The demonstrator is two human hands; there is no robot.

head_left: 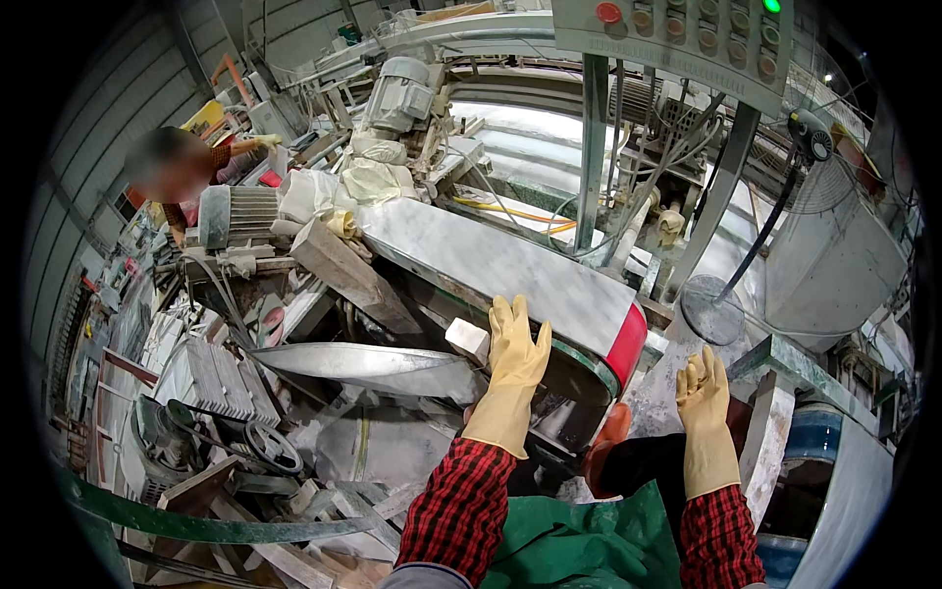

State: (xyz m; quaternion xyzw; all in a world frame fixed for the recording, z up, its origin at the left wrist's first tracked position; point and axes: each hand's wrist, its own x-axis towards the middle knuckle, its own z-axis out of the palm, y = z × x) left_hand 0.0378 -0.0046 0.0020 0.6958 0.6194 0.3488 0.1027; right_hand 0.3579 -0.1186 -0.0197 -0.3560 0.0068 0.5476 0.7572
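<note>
- Left hand [518, 348]: thumb spread, at near edge of white panel [500, 260] ahead; contact unclear.
- Right hand [704, 388]: loosely curled, apart, seemingly empty.
- Step: probably hand placement; next likely needs firmer contact.

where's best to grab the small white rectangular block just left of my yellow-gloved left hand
Probably pinch the small white rectangular block across its long sides, with your yellow-gloved left hand coming from above: it looks boxy, its upper face is exposed, and that hand sits close to its right end. Whether it is fixed underneath cannot be seen.
</note>
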